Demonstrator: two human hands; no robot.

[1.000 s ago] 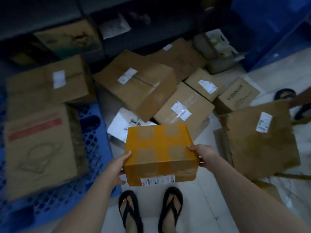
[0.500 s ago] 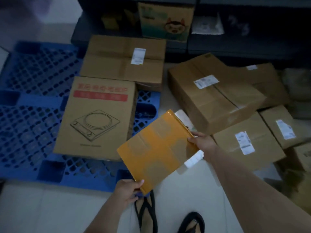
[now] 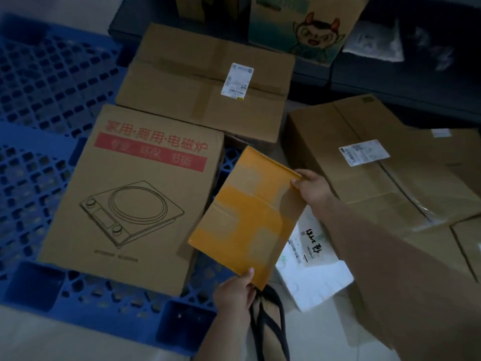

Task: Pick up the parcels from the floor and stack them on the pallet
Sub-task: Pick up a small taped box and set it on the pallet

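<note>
Dim floor: both hands' fingers grip the yellow parcel (image 3: 250,217), hiding the pallet (image 3: 52,87) edge

Both arms were bare, with no sleeves, gloves, watch or rings showing on the left hand (image 3: 235,293) or the right hand (image 3: 313,187). Only 1 foot was in view, wearing a black flip-flop (image 3: 269,324) with 2 broad straps meeting in a V at the toes. Dim light hid any finer detail of it.

Left hand (image 3: 234,293) and right hand (image 3: 312,188), fingers clamped, arms outstretched.
</note>
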